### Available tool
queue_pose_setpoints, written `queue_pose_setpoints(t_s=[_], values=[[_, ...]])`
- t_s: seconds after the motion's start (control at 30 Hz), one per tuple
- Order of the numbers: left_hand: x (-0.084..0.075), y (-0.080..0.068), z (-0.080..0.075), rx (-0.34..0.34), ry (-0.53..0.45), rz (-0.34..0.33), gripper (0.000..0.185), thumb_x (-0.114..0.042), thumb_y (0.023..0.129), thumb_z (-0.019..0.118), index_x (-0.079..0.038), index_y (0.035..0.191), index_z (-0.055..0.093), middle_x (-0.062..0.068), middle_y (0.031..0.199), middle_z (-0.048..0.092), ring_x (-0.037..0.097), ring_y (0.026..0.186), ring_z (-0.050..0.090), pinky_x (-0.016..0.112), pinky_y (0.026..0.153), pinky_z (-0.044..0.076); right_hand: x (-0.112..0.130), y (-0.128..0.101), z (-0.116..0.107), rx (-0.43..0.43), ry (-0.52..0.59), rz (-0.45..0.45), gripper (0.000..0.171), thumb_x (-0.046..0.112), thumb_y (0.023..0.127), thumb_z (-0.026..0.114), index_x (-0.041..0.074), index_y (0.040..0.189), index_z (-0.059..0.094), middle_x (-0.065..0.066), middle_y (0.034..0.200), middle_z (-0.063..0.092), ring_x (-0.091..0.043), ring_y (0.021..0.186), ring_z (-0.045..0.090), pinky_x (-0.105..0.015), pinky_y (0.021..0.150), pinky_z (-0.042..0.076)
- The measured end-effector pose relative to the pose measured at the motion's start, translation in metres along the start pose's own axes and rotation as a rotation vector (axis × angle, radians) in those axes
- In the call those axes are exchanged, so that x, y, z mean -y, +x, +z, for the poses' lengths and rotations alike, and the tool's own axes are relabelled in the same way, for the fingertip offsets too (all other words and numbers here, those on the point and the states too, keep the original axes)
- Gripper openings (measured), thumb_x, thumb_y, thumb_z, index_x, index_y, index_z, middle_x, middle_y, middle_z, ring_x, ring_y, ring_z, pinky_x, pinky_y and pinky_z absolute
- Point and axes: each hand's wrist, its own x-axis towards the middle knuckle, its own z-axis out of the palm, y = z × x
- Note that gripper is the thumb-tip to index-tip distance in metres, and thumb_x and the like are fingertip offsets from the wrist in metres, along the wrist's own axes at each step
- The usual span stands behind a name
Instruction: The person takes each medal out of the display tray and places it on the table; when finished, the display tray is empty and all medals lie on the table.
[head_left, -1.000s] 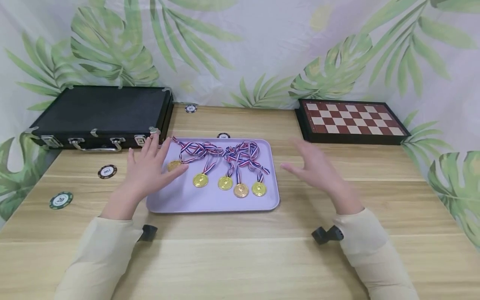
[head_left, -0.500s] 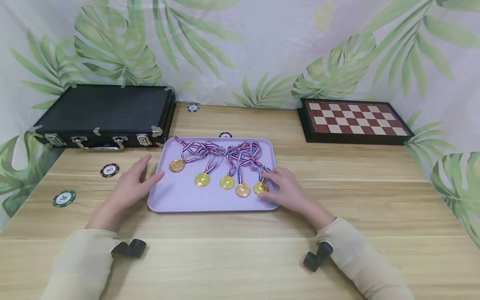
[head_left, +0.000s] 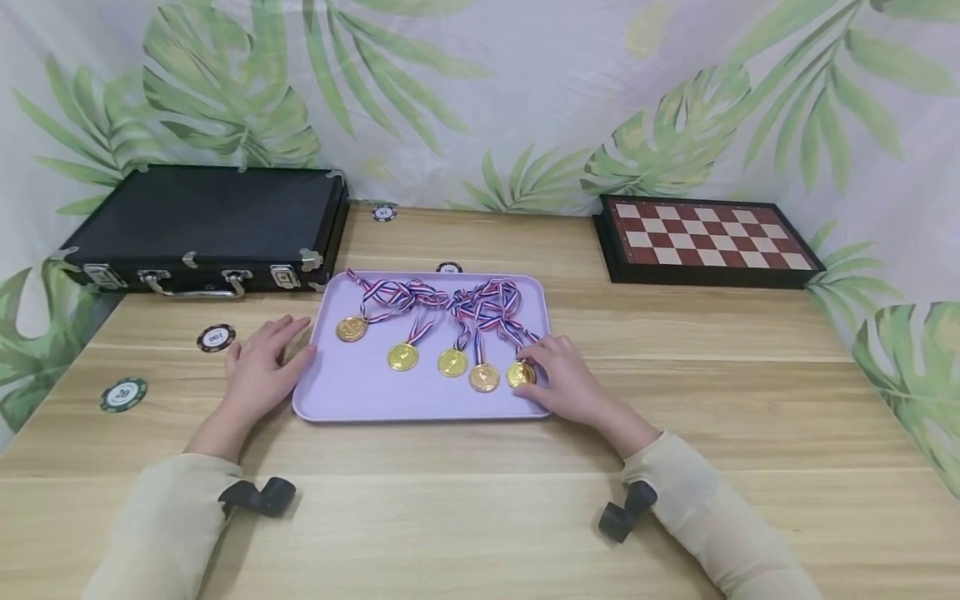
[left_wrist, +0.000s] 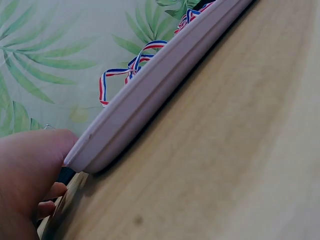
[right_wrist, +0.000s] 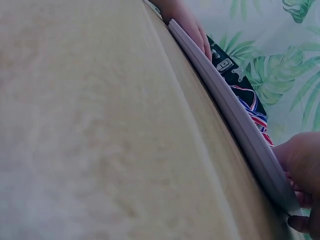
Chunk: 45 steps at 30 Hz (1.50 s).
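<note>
Right hand (head_left: 572, 385) fingers curled onto the rightmost gold round medal (head_left: 519, 375); left hand (head_left: 258, 371) relaxed, fingers straight against the tray's left rim.

Light wooden table (head_left: 465, 517) carries a black hard case with metal latches (head_left: 202, 225) back left, a red-and-white chessboard (head_left: 705, 237) back right, and a lilac rectangular plastic tray (head_left: 360, 400) in the centre. That medal lies at the tray's front right corner, last in a row of five with striped ribbons. Two poker chips (head_left: 216, 337) lie left of the tray.

Right hand (right_wrist: 302, 175) grips near corner of lilac tray (right_wrist: 235, 112) on wooden surface (right_wrist: 100, 135); striped ribbons (right_wrist: 255, 112) just beyond, left hand (right_wrist: 187, 22) at tray's far end.
</note>
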Motion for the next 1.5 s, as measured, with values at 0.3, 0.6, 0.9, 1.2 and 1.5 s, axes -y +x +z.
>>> queue_pose_setpoints(t_s=[0.3,0.6,0.9,1.2,1.5], values=[[-0.003,0.002,0.002,0.013,0.015,0.004,0.044,-0.032,0.088,0.044,-0.008,0.125,0.046,0.024,0.130,0.032,0.042,0.120,0.021,0.059,0.091,-0.003,0.005,-0.003,-0.006,-0.019,0.171,0.010,0.042,0.011,0.071,0.070,0.006,0.111,0.057,0.000,0.072,0.055,-0.012,0.062,0.048,-0.027,0.056,0.041],[-0.004,0.001,0.002,0.014,0.007,0.002,0.043,-0.032,0.088,0.044,-0.008,0.124,0.046,0.024,0.130,0.032,0.042,0.120,0.020,0.059,0.091,-0.004,0.030,0.003,-0.077,-0.086,0.572,0.067,0.046,-0.003,0.074,0.063,0.001,0.118,0.050,-0.008,0.072,0.053,-0.017,0.062,0.048,-0.023,0.051,0.042],[-0.004,0.001,0.000,0.021,0.002,-0.005,0.044,-0.032,0.088,0.043,-0.008,0.125,0.046,0.024,0.131,0.031,0.042,0.121,0.018,0.059,0.091,-0.005,0.047,0.007,-0.148,-0.271,0.853,-0.229,0.047,-0.021,0.071,0.055,-0.006,0.115,0.049,-0.015,0.082,0.057,-0.017,0.067,0.054,-0.021,0.058,0.046],[-0.003,0.002,-0.001,0.010,-0.002,0.000,0.044,-0.032,0.088,0.043,-0.007,0.124,0.046,0.025,0.131,0.031,0.042,0.120,0.019,0.059,0.091,-0.005,0.036,0.008,-0.179,-0.367,0.864,-0.143,0.044,-0.017,0.072,0.057,-0.003,0.114,0.053,-0.010,0.080,0.057,-0.015,0.066,0.054,-0.018,0.060,0.045],[-0.004,0.001,-0.001,0.013,0.005,-0.008,0.044,-0.032,0.088,0.043,-0.007,0.124,0.046,0.025,0.130,0.032,0.043,0.120,0.020,0.058,0.091,-0.004,-0.019,0.030,-0.136,-0.268,0.775,0.265,0.048,-0.010,0.076,0.058,-0.003,0.121,0.045,-0.009,0.091,0.054,-0.013,0.078,0.055,-0.020,0.068,0.046]])
